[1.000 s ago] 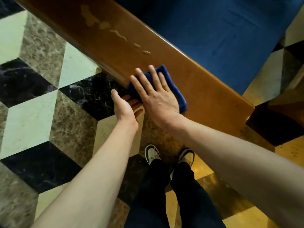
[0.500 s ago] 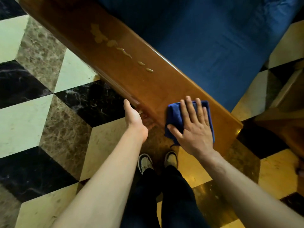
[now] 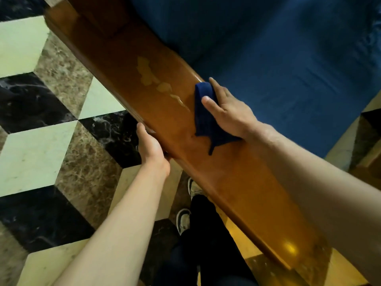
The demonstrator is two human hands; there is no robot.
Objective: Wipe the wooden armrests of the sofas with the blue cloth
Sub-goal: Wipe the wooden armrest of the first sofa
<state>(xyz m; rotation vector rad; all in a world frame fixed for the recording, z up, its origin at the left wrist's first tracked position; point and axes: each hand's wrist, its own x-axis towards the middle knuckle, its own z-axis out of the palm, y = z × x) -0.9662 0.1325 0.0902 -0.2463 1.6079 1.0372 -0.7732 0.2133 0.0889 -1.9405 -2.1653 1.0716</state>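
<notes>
A long glossy wooden armrest (image 3: 233,182) runs diagonally from the upper left to the lower right. Pale worn patches (image 3: 148,73) mark its top surface. The dark blue cloth (image 3: 206,118) lies bunched on the armrest's middle, and my right hand (image 3: 228,112) presses down on it, fingers pointing up-left toward the patches. My left hand (image 3: 151,146) grips the armrest's outer edge, fingers curled beneath it and out of sight.
The sofa's blue seat cushion (image 3: 288,65) fills the upper right. A marble floor (image 3: 31,151) of black, cream and brown tiles spreads on the left. My legs and shoes (image 3: 185,219) stand beside the armrest. Another wooden piece (image 3: 371,159) sits at the right edge.
My right hand has slid the cloth up along the armrest toward the worn patches, away from the near end. The left hand stays on the outer edge. The view has shifted.
</notes>
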